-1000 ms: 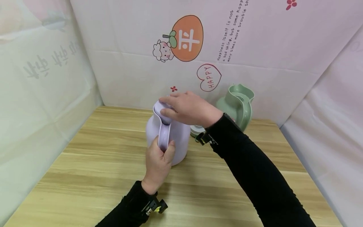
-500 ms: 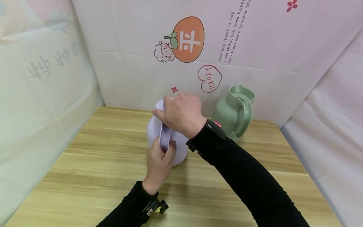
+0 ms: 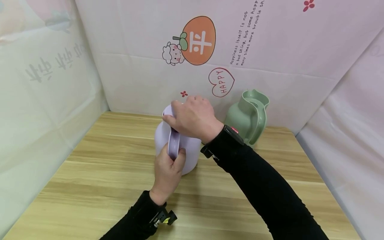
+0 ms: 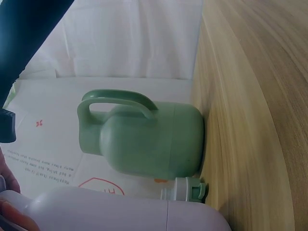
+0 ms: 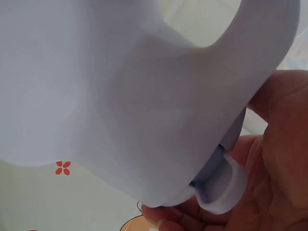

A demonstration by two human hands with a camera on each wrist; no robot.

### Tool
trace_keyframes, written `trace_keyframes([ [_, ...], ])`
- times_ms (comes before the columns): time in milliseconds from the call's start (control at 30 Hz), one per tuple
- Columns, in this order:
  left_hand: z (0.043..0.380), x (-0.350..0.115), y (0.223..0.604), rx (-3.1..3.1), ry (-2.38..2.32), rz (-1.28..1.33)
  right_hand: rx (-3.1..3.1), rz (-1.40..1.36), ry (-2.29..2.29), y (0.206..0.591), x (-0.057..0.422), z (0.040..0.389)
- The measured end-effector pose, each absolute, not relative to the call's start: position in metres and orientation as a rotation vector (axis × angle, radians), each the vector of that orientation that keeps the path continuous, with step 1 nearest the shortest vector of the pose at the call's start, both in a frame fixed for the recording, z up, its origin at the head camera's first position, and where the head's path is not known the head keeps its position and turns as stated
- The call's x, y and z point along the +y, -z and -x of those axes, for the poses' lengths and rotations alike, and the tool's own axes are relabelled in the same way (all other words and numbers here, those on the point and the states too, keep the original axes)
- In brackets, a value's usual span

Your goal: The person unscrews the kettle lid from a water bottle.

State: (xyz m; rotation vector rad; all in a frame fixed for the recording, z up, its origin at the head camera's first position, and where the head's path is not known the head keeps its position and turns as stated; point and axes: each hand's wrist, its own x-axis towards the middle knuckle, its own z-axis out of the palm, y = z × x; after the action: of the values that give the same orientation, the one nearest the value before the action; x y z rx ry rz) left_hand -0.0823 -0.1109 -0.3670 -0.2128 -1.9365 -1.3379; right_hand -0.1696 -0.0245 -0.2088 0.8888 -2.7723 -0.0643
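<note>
Lilac vacuum jug (image 3: 191, 155) upright on the wood-grain table (image 3: 90, 186), both hands engaged.
Left hand (image 3: 167, 173) grips the handle (image 3: 174, 146); right hand (image 3: 196, 118), fingers curled, grips the lilac stopper (image 5: 225, 188) at the jug's top. Green vacuum jug (image 3: 240, 123) stands upright behind, to the right; the left wrist view shows a green-and-white stopper (image 4: 182, 189) on the table near both jugs.

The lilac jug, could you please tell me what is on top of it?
A lilac lid, gripped by the right hand, tops the lilac jug. The hand hides most of the lid; the mouth beneath is covered.
</note>
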Motion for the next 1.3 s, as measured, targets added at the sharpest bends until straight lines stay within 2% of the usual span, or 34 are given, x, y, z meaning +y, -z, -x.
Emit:
trace_keyframes([
  [367, 0.082, -0.112, 0.368, -1.945, 1.376, 0.207, -2.766, -1.073, -0.036, 0.205, -0.013, 0.178],
  [1300, 0.084, -0.11, 0.369, -1.929, 1.367, 0.178, -2.826, -1.289, -0.171, 0.201, -0.011, 0.185],
])
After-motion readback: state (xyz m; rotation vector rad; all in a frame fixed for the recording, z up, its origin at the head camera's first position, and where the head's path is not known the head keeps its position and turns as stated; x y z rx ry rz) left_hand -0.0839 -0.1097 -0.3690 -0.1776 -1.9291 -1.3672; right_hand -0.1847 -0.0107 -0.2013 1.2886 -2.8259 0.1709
